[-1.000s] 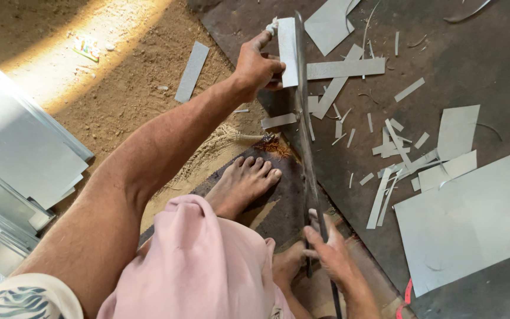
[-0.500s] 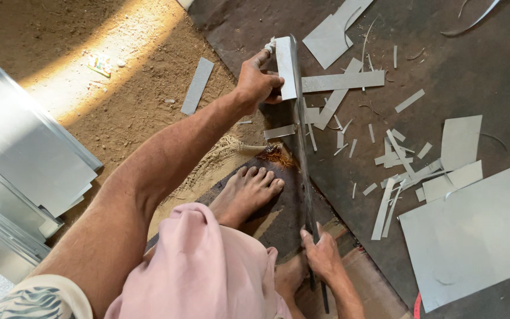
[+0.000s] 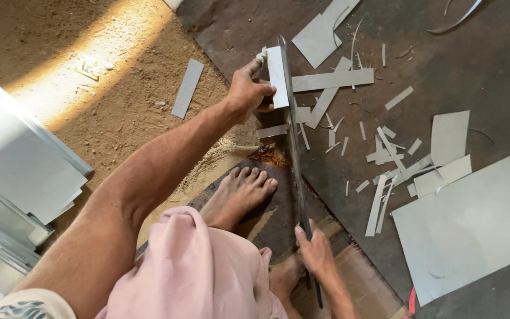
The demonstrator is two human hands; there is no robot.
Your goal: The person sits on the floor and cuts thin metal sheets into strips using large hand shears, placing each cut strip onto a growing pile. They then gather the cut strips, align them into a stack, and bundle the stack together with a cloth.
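Item: my left hand point(image 3: 248, 93), fingers closed on a small grey metal sheet piece point(image 3: 277, 77) pressed against the long shear blade point(image 3: 293, 147). My right hand point(image 3: 315, 251) is wrapped around the blade's handle near my bare foot point(image 3: 238, 195). Cut strips point(image 3: 379, 207) litter the dark floor mat point(image 3: 479, 65).

A dark floor mat point(image 3: 473, 53) carries metal offcuts point(image 3: 385, 153) (strips, scraps) — plus one large sheet point(image 3: 473, 224).

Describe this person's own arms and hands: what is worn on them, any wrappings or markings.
Both arms are bare from the elbow down, with no gloves, watch or rings that I can make out. The left hand has a whitish wrapping, like a strip of cloth or bandage, around one of its fingers. The right hand is bare. At the left upper arm, the edge of a pale sleeve with a dark pattern shows.
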